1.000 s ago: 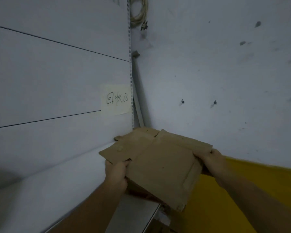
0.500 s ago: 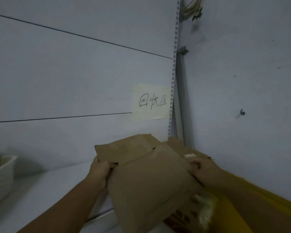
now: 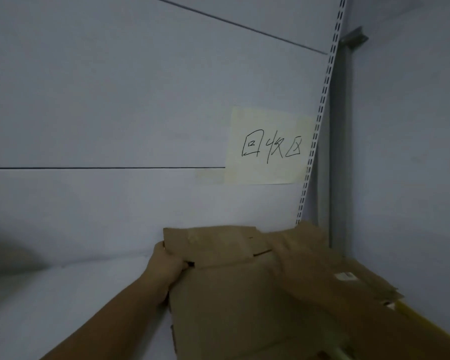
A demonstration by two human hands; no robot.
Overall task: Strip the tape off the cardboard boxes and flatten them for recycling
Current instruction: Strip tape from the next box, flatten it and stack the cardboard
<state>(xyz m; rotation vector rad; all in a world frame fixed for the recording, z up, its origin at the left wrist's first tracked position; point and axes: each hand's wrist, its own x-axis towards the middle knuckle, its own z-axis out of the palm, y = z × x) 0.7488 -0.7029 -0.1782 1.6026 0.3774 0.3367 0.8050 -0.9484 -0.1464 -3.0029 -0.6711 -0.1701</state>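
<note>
As the view has swung left and closed in over the last second, the left hand comes first, still wrapped round the left edge of the flattened cardboard box. The right hand is only a motion-smeared shape lying across the top of the board, so I cannot tell how its fingers sit or whether they grip. A second ago the box hung out past the shelf edge. Now it lies over the white shelf, with its far flaps up against the back panel. To my eye this one is already flattened and is being delivered, not worked on. Whether tape remains on the pale patch of the flap I cannot tell. Just right of it lies a second flattened carton with a white sticker, its print too small to read, and a yellow surface shows beyond. Above, beside the slotted upright, a paper note reads "回收区", recycling area, which fits the drop-off.
</note>
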